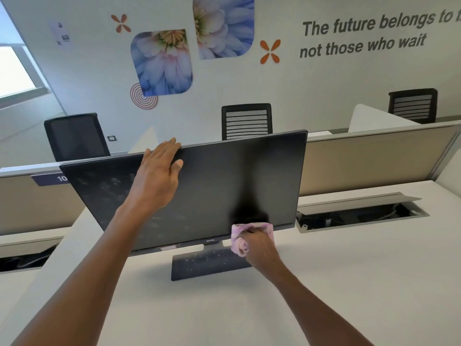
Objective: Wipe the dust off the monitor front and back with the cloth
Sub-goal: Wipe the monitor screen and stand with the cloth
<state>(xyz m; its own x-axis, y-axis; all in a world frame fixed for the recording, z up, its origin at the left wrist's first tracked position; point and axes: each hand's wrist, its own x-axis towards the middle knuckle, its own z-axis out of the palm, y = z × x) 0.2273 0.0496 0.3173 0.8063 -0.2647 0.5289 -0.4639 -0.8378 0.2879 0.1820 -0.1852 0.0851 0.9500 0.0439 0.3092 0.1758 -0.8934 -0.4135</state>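
The monitor (214, 181) stands on the white surface (349, 283) with its dark screen facing the person. Its long axis runs left to right, with the right end sitting higher in the view than the left, and the panel leans back slightly at the top. It rests on a flat dark rectangular base (207, 267) speckled with pale dust. Dusty smears also show across the left half of the screen, while the right half looks darker and cleaner.

The left hand (159, 171) lies over the top edge of the monitor: the fingers are straight and reach over the rim, and the thumb presses flat on the screen face. The right hand (257, 243) is curled round a bunched pink cloth (243, 237), which it holds against the bottom bezel of the screen, right of the logo and just above the base.

To the right of the monitor, an open cable hatch (361, 213) is sunk into the surface, its lid tilted up at the back. A low beige partition (369, 161) runs behind the monitor, carrying a small purple number plate (50, 178) at the left. Beyond it stand three black office chairs (247, 121). The pale wall (324, 81) behind bears large flower pictures (162, 61), orange petal shapes and grey lettering (369, 36). A bright window (15, 71) shows at the far left.
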